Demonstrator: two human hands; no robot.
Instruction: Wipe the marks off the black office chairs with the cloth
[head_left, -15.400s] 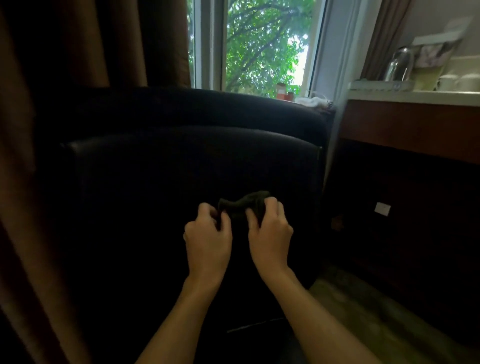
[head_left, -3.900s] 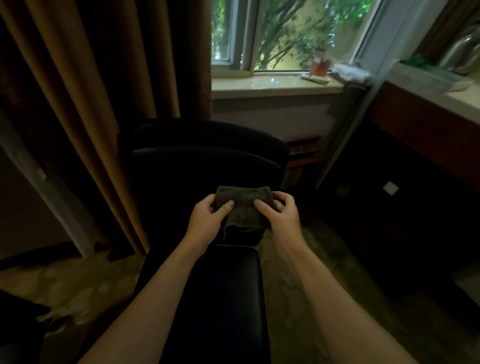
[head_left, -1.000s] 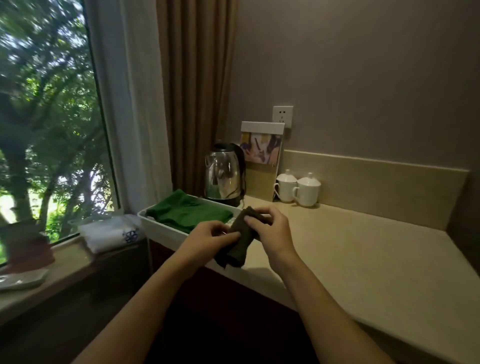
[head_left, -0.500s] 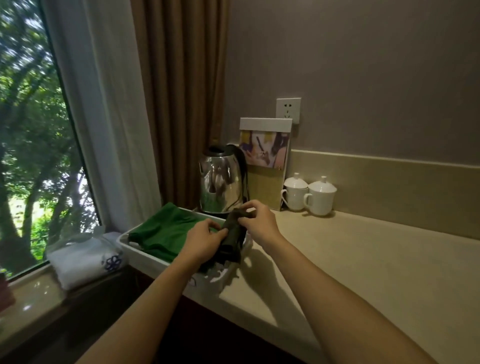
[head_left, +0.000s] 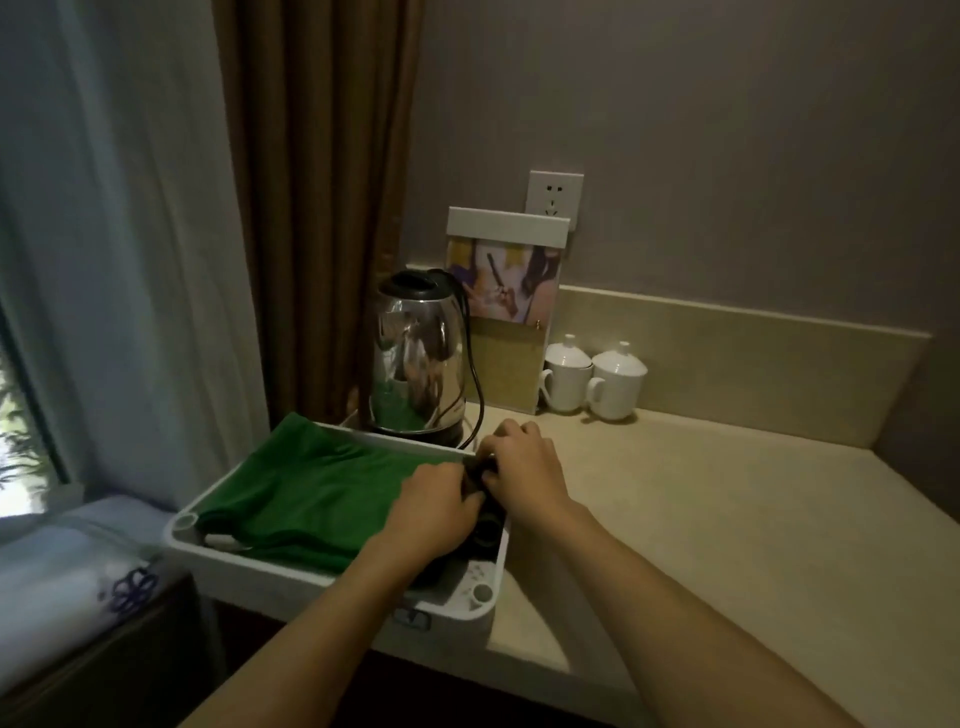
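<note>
Dark, nearly black cloth (head_left: 475, 480) is bunched into a small wad between my two hands, and only a narrow strip of it shows past my knuckles; I cannot make out any fold or mark on it in this dim light. My left hand (head_left: 434, 506) grips it from the left, the fingers (head_left: 470, 501) curled over its near side. My right hand (head_left: 524, 467) pinches it from the right, knuckles up, so the cloth sits just under and between both sets of fingertips. It hangs over the right end of a white tray (head_left: 332, 584), right above the tray's inner edge.

Left of my fingers, a folded green towel (head_left: 306, 493) fills most of that tray. Further left, well apart from my hands, a white folded cloth with a blue flower print (head_left: 78, 577) rests on the window sill by the pale curtain (head_left: 119, 249).

Beyond my fingers stands a steel kettle (head_left: 415, 364), near the tray's far edge. Behind it a framed card (head_left: 506, 306) leans on the wall under a socket (head_left: 555, 195). To the right of my fingers, two lidded white cups (head_left: 595, 379) sit side by side on the beige table (head_left: 727, 519).
</note>
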